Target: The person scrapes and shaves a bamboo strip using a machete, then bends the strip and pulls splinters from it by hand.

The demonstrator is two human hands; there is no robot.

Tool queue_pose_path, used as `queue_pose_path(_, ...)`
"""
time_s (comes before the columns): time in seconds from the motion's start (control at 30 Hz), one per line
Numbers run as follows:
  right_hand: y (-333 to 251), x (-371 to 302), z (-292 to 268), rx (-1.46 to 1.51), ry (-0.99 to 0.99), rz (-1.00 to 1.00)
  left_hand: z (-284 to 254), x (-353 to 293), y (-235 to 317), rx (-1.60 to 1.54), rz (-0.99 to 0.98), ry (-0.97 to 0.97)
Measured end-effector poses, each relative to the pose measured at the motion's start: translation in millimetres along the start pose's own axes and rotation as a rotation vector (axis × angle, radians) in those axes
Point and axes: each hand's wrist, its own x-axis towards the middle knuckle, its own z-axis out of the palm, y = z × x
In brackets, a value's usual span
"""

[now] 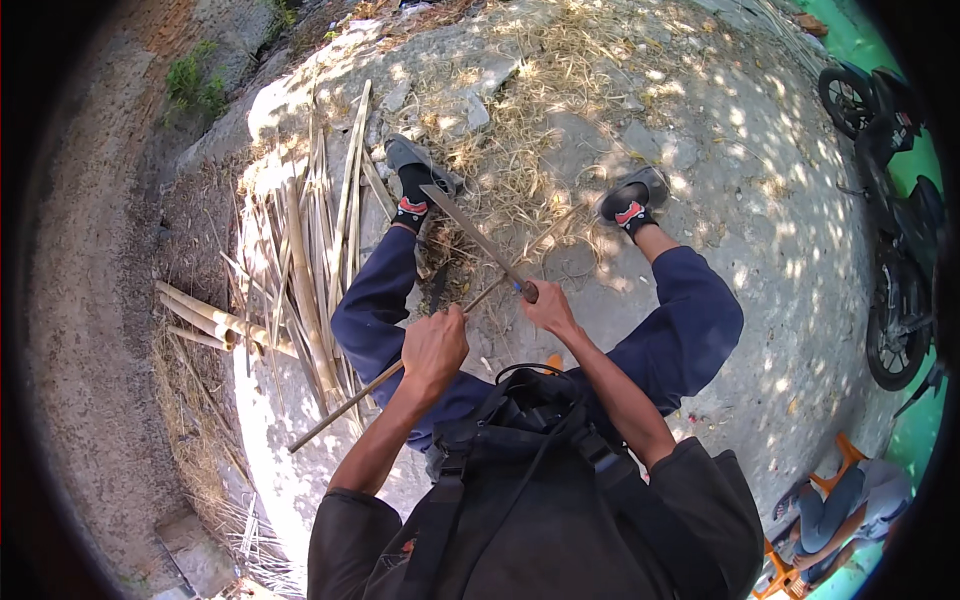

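Observation:
My left hand (435, 352) is closed around a long thin bamboo stick (345, 408). The stick slants from beside my left forearm up to the right, between my spread legs. In my right hand (550, 308) is the handle of a machete (470, 233), its long blade pointing up and left, toward my left foot. Beyond my left hand, the blade and the stick cross or come close near the handle; whether they touch I cannot tell. A narrow dark object (438, 287) lies just past my left hand, too unclear to name.
A heap of bamboo poles and split strips (300, 270) lies left of my left foot (412, 170). Dry shavings (540, 120) litter the ground ahead. At the right stand motorcycles (890, 230). A person (830, 520) sits on an orange chair (850, 455) at the lower right.

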Motion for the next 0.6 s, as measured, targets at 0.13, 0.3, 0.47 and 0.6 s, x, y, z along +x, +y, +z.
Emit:
queue_pose_path(0.13,49.3,25.4,-32.2,-0.098,0.056,0.109,-10.5,-12.0,-6.0,0.009,0.026,-0.061)
queue_pose_path(0.3,26.7,14.9,-18.8,-0.109,0.016,0.084,-30.3,-18.2,-4.9,0.091,0.041,-0.002)
queue_pose_path(0.47,-8.5,13.9,0.4,0.041,-0.09,-0.095,-23.3,-6.0,-16.1,0.117,0.068,0.025)
queue_pose_path(0.6,62.1,23.8,-26.9,-0.005,-0.03,0.102,-75.4,-22.6,-6.4,0.075,0.042,-0.029)
